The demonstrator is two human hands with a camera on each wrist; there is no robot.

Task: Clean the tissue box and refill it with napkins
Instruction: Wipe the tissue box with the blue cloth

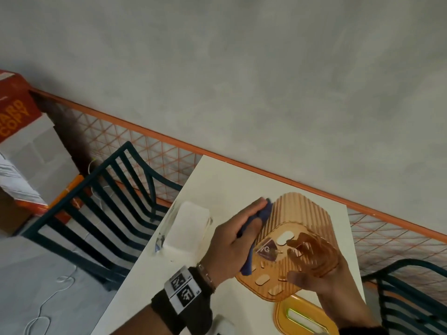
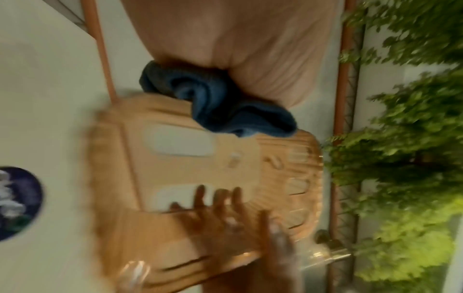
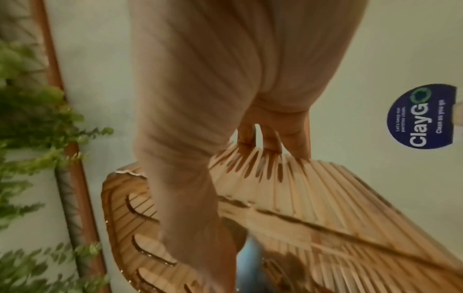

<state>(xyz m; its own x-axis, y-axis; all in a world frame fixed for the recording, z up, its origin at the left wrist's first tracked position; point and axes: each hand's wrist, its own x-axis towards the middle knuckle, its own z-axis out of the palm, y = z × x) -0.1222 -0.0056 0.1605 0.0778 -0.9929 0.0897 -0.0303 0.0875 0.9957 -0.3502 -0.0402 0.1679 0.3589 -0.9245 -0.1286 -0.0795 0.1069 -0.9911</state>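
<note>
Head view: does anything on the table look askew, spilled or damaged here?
Nothing looks spilled or broken. The amber tissue box is tipped on its side, but on purpose: the right hand reaches inside to hold it while the left hand presses a blue cloth on its ribbed wall. Its lid lies apart, near the table's front edge.

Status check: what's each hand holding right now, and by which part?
Left hand presses a bunched blue cloth against the ribbed side of the amber tissue box. Right hand grips the box, fingers reaching inside through its open end.
</note>
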